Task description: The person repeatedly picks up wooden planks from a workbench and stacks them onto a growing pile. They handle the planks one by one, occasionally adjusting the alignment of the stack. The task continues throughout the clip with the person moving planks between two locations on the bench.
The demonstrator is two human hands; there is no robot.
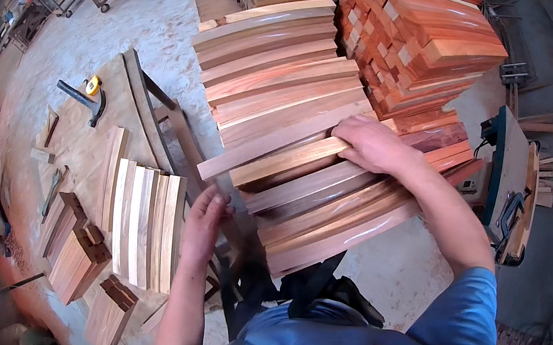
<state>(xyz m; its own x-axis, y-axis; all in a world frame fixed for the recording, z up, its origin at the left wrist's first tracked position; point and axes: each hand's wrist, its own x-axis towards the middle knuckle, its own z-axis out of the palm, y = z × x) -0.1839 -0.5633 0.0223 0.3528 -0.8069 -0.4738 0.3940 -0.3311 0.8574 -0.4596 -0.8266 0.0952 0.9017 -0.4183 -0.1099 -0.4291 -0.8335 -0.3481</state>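
A row of curved wooden slats (276, 63), in pale, pinkish and dark brown tones, lies side by side in front of me. My right hand (372, 146) is closed over the right end of a pale yellowish slat (285, 164). Beside it, a pinkish-brown slat (259, 146) sticks out farther to the left than its neighbours. My left hand (204, 222) is off the row, just below that slat's left end, its fingers loosely bent and apart with nothing seen in them. Nearer to me are more curved slats (340, 231).
At left, a wooden worktop (100, 110) carries a hammer (87, 101), a yellow tape measure (93, 85) and upright pale slats (143, 223). Dark-topped wooden blocks (80, 264) stand nearby. Tall stacks of reddish slats (415, 42) rise behind; a machine (509, 182) stands right.
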